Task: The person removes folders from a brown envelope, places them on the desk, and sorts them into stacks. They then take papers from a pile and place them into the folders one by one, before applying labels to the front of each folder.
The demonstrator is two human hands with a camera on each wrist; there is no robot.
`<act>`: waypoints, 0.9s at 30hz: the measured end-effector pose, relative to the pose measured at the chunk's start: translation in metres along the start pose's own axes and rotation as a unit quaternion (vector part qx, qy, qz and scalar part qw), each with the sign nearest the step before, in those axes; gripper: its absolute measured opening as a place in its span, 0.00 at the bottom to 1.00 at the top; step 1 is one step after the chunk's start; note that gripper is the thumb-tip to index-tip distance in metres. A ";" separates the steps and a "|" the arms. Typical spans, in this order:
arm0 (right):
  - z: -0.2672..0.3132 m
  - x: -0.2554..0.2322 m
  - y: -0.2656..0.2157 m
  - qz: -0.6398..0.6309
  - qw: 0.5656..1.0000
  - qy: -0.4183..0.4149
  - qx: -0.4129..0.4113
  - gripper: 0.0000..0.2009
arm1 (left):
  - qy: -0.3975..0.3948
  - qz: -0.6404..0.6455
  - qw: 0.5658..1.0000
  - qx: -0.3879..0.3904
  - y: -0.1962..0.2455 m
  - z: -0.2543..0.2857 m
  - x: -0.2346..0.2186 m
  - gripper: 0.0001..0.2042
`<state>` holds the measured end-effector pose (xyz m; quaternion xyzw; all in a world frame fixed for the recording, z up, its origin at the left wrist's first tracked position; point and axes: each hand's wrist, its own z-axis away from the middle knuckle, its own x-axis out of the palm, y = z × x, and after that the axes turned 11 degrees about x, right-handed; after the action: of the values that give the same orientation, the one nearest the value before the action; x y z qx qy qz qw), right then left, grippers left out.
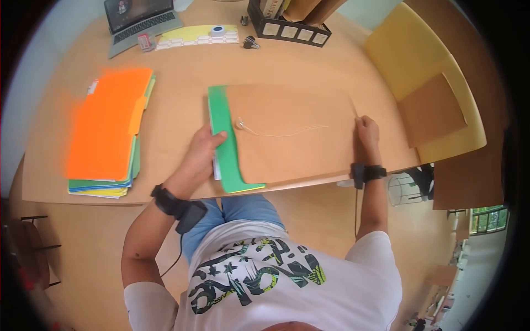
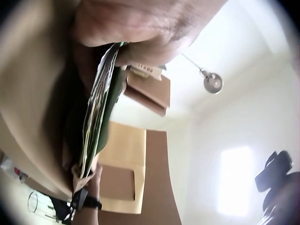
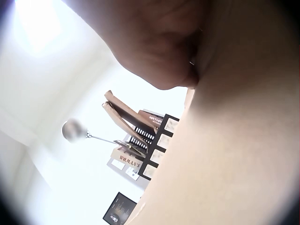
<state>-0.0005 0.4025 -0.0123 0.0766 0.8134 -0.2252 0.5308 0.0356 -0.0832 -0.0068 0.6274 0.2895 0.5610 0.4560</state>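
Observation:
A large brown envelope (image 1: pixel 298 149) with a string tie (image 1: pixel 276 134) lies over the front of the table. From its left end a green folder (image 1: pixel 222 143) sticks out, the rest of it hidden. My left hand (image 1: pixel 200 154) grips the folder's left edge, thumb on top and fingers underneath. In the left wrist view, a sheaf of papers (image 2: pixel 97 103) shows edge-on beneath that hand. At the envelope's right end, my right hand (image 1: pixel 368 133) has its fingers curled in and pinches the edge.
An orange folder (image 1: pixel 110 129) tops a stack of coloured folders at the left. Behind stand a laptop (image 1: pixel 142 25), a yellow sheet (image 1: pixel 187 36), keys (image 1: pixel 250 43) and a black organiser (image 1: pixel 287 32) with books. A yellow panel (image 1: pixel 425 60) with a brown pocket borders the right.

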 end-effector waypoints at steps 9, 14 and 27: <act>-0.009 0.000 0.025 -0.012 0.999 -0.014 0.049 0.17 | 0.042 0.262 0.964 0.000 0.036 0.049 -0.075 0.18; -0.003 -0.002 0.021 -0.041 0.996 -0.022 0.076 0.17 | 0.065 0.413 0.899 0.131 0.007 0.083 -0.047 0.21; -0.011 -0.010 0.030 0.044 0.993 0.010 0.108 0.16 | 0.229 0.124 0.932 0.254 0.049 0.077 -0.034 0.23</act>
<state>0.0055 0.4346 -0.0086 0.1713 0.7856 -0.2870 0.5207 0.0956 -0.1523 0.0260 0.6075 0.4389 0.6492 0.1300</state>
